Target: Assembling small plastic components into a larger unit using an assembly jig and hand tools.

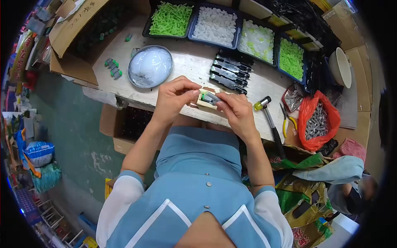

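Over the front edge of the worktable, my right hand (237, 110) pinches a small grey part with a green end (211, 98) between thumb and fingers. My left hand (175, 97) is closed just to its left, thumb against forefinger near the green end. Whatever those left fingertips hold is too small to make out. Beneath the part lies a small pale wooden block (204, 104), partly covered by my fingers. Behind my hands a row of black plastic casings (230, 72) lies side by side. A round metal dish (129, 76) with whitish grease (151, 60) stands beyond my left hand.
Blue trays hold green sticks (170, 18), white pieces (215, 25) and green pieces (291, 58). Several grey-green parts (113, 68) lie left of the dish. A hammer (271, 122), yellow-handled pliers (292, 125) and a red bag (304, 132) of grey parts are at right. A cardboard box (70, 66) stands left.
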A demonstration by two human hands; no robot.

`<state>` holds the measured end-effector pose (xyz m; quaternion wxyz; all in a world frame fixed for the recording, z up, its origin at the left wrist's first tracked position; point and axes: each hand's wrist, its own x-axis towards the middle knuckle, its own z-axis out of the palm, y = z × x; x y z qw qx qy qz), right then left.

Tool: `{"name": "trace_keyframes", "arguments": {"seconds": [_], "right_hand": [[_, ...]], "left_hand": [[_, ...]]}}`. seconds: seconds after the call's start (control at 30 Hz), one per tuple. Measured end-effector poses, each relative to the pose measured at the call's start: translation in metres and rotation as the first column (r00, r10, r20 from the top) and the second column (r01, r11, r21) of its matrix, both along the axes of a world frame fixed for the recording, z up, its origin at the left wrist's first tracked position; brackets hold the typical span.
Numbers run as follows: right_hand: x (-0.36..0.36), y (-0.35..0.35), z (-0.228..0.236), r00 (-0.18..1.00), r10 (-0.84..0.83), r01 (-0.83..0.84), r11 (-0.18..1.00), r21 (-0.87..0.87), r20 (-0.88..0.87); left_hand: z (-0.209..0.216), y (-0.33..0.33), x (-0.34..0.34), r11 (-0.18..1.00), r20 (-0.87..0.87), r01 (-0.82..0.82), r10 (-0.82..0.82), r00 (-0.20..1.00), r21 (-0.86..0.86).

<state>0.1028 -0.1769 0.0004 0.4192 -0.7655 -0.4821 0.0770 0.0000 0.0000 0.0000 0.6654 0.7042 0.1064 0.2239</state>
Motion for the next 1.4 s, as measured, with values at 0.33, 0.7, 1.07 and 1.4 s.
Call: {"name": "trace_keyframes", "arguments": {"seconds": [0.33,0.7,1.07,1.4], "right_hand": [[-0.002,-0.013,0.002,0.876,0.07,-0.076,0.997,-0.006,0.477],[0.033,-0.067,-0.013,0.598,-0.149,0.07,0.988,-0.134,-0.787],[0.042,-0.061,-0.014,0.674,-0.238,0.068,0.963,-0.262,-0.7],[0.044,-0.055,-0.016,0.719,-0.194,-0.005,0.959,-0.285,-0.667]], "left_hand": [[-0.002,0.002,0.016,0.766,-0.308,0.146,-0.416,0.856,-0.626],[-0.034,-0.037,0.027,0.884,-0.085,0.032,0.009,0.996,0.466],[-0.051,-0.057,0.038,0.754,-0.124,0.041,0.054,0.991,0.656],[-0.05,-0.056,0.038,0.788,-0.148,0.041,0.065,0.987,0.615]]}}
